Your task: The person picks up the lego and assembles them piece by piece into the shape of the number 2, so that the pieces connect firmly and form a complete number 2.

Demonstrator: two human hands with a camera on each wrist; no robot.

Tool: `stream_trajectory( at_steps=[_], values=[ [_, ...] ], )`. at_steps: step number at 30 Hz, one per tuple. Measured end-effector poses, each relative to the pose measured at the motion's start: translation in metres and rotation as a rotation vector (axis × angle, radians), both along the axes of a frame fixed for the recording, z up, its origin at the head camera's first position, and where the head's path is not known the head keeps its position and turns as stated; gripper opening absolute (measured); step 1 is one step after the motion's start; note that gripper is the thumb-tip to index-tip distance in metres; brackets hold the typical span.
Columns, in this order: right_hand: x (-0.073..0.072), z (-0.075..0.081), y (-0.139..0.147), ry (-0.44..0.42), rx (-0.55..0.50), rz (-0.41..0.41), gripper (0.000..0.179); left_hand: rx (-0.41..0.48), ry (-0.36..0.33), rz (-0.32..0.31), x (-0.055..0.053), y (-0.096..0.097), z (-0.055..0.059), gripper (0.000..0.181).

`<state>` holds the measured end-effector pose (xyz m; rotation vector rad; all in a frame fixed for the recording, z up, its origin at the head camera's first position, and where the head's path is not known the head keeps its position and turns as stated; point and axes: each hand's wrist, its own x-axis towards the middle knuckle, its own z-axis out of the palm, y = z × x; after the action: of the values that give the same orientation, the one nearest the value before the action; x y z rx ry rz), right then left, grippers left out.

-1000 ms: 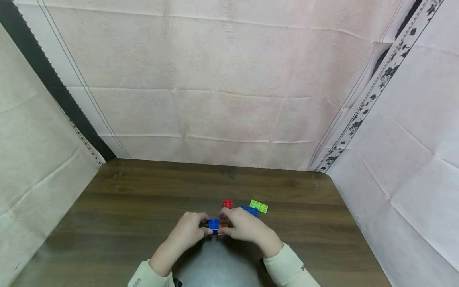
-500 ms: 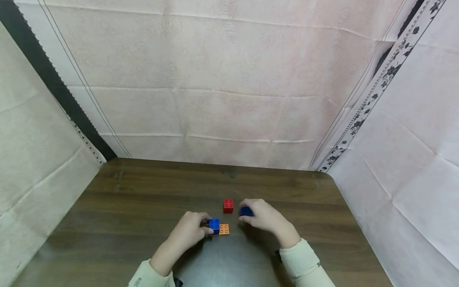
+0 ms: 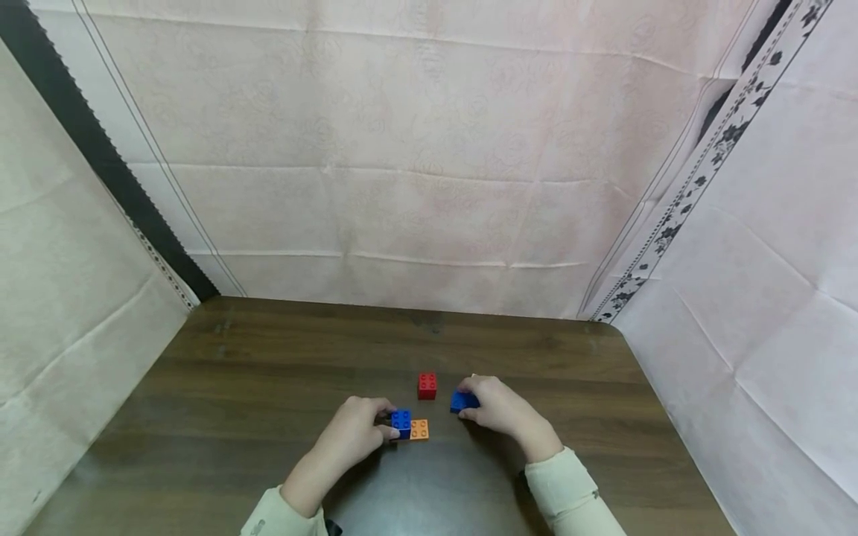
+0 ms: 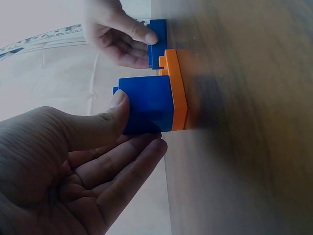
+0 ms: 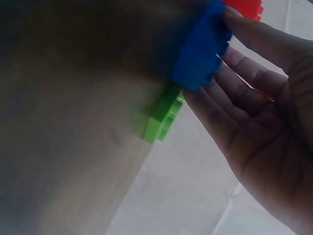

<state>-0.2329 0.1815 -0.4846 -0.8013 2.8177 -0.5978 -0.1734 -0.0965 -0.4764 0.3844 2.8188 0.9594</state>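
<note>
My left hand [image 3: 355, 430] pinches a tall blue brick [image 4: 146, 104] between thumb and fingers. That brick sits on one end of a thin orange brick [image 3: 419, 429], whose bare studs show to the right in the head view. My right hand [image 3: 504, 411] grips a lower, longer blue brick [image 3: 464, 401] by its sides, thumb on the near side. Whether this brick touches the table I cannot tell. A lime green brick [image 5: 164, 115] lies close beyond it, mostly hidden by the right hand in the head view.
A red brick [image 3: 427, 385] stands on the wooden table [image 3: 302, 357], behind the orange one and between the hands. White cloth [image 3: 429, 186] hangs along the table's back edge and both sides.
My right hand has left the orange brick, moved right and taken hold of the longer blue brick, which has since shifted slightly right and nearer. My left hand stays on the tall blue brick.
</note>
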Motion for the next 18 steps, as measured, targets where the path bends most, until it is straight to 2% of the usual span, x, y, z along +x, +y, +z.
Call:
stream_trajectory(
  at_steps=[18],
  values=[
    [0.0001,-0.0014,-0.0016,0.015,0.023,0.018,0.034,0.014,0.008,-0.007,0.0004,-0.0001,-0.0009,0.023]
  ],
)
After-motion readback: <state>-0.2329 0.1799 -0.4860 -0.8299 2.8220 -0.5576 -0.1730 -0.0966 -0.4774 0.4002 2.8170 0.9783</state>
